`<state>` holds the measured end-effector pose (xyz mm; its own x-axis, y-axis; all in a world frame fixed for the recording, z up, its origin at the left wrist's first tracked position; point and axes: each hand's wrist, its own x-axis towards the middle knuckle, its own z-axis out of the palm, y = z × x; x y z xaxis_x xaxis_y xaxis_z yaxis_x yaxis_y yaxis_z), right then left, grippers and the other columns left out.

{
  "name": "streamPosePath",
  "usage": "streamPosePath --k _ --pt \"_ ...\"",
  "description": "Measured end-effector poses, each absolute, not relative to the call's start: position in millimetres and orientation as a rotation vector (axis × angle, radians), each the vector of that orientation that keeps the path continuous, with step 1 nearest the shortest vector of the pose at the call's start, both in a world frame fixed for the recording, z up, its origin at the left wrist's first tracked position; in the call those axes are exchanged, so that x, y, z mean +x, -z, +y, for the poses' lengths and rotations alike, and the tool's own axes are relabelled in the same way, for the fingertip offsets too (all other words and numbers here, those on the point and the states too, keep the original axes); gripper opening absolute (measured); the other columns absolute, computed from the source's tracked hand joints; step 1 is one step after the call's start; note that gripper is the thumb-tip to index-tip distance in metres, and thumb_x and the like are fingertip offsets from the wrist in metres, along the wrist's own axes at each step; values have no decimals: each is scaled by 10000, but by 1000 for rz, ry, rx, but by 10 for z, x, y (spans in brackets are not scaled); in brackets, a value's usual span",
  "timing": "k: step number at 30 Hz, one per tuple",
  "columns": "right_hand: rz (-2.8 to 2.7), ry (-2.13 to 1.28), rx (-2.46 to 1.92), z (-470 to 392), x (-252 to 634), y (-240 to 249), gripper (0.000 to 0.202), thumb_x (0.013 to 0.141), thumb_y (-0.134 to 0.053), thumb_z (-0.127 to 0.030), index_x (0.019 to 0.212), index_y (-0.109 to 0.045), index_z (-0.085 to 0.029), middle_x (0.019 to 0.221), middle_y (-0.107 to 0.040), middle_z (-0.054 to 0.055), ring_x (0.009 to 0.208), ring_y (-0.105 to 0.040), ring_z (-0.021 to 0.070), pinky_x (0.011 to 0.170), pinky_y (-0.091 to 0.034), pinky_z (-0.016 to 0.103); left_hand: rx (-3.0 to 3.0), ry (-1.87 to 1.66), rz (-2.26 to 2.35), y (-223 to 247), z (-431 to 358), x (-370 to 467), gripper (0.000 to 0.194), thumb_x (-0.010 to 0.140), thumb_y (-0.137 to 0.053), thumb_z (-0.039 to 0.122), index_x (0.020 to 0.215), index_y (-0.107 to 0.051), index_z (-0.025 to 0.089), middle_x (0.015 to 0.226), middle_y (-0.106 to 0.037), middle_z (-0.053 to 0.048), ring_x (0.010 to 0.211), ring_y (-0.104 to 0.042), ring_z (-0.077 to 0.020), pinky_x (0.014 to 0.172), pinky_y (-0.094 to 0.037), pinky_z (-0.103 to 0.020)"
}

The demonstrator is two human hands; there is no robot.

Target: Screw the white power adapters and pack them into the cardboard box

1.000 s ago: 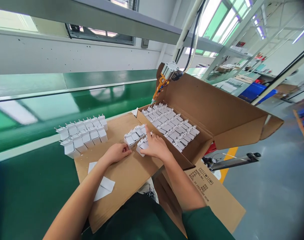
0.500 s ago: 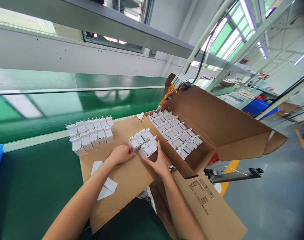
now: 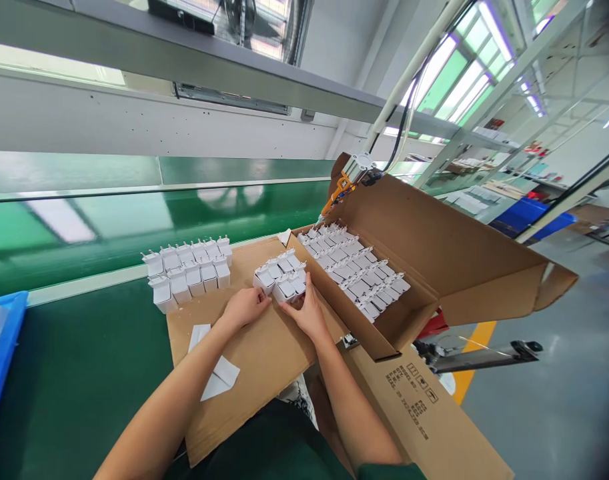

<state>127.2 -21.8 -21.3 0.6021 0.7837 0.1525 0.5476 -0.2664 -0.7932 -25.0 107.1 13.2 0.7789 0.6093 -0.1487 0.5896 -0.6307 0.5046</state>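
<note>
A cluster of small white boxes (image 3: 280, 274) stands in two short rows on a flat cardboard sheet (image 3: 279, 340). My right hand (image 3: 307, 310) grips the nearer row from its right end and front, thumb and fingers apart around it. At the front left of the cluster my left hand (image 3: 247, 307) has its fingers curled together; whether they pinch anything is hidden. Several more white boxes (image 3: 187, 277) stand in two rows at the sheet's back left corner. Right of my hands, an open carton (image 3: 384, 337) holds many white boxes in rows.
White paper pieces (image 3: 221, 377) lie on the sheet. A blue bin (image 3: 9, 360) is at far left, a green conveyor (image 3: 209, 217) runs behind. An orange-and-silver tool (image 3: 351, 175) hangs over the carton's back corner. A printed carton (image 3: 424, 407) lies lower right.
The nearer row in my right hand has moved back and left, against the other row. The view has shifted slightly, showing more of the blue bin.
</note>
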Motion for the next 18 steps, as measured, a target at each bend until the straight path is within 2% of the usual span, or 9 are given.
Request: streamPosePath --k 3,6,8,10,12,14,16,18 --pt "-1064 -343 -1944 -109 1253 197 1105 724 -774 -403 1573 -97 -195 1637 -208 174 1531 -195 297 1245 -204 509 2411 -76 945 -111 1084 -234 231 928 -476 377 850 -605 202 865 -729 -78 838 -673 -265 615 -358 -291" --pt "-1066 -352 -1943 -159 1205 105 1135 718 -782 -445 1576 -80 -199 1648 -164 172 1539 -153 307 1246 -193 528 2408 -119 973 -87 1102 -242 183 923 -483 360 848 -555 209 828 -710 -69 832 -667 -263 629 -356 -290" --pt "-1079 -336 -1917 -320 1192 -36 1094 745 -758 -490 1577 -90 -246 1650 -184 134 1536 -176 291 1240 -227 522 2403 -148 979 -72 1125 -260 147 917 -490 350 878 -513 210 820 -693 -64 816 -657 -255 636 -361 -290" --pt "-1114 -259 -1832 -567 1251 -237 937 814 -694 -495 1562 -161 -309 1630 -252 86 1510 -263 256 1214 -319 479 2372 -183 985 -57 1157 -278 139 905 -505 349 918 -471 215 812 -674 -49 794 -647 -244 640 -372 -286" --pt "-1146 -92 -1769 -857 1440 -463 745 880 -624 -448 1524 -267 -334 1590 -322 65 1466 -350 222 1169 -402 421 2335 -215 985 -45 1188 -290 164 892 -520 357 944 -439 224 794 -654 -29 777 -637 -236 645 -381 -284" --pt "-1135 142 -1901 -1146 1784 -669 637 913 -567 -390 1494 -316 -314 1560 -361 70 1443 -379 208 1159 -413 400 2324 -222 980 -40 1211 -295 191 880 -523 372 960 -420 232 769 -635 -13 766 -629 -237 647 -382 -287" --pt "-1092 322 -2242 -1395 2251 -815 636 914 -512 -325 1503 -279 -275 1549 -378 94 1441 -380 211 1174 -385 419 2332 -207 976 -40 1223 -299 208 876 -507 395 971 -413 236 747 -622 -4 753 -626 -241 639 -379 -291" --pt "-1043 312 -2411 -1575 2754 -885 716 843 -546 -218 1509 -283 -210 1521 -415 155 1426 -408 269 1173 -364 489 2336 -203 975 -39 1230 -305 229 871 -487 424 980 -415 237 743 -620 0 748 -630 -241 635 -382 -292"
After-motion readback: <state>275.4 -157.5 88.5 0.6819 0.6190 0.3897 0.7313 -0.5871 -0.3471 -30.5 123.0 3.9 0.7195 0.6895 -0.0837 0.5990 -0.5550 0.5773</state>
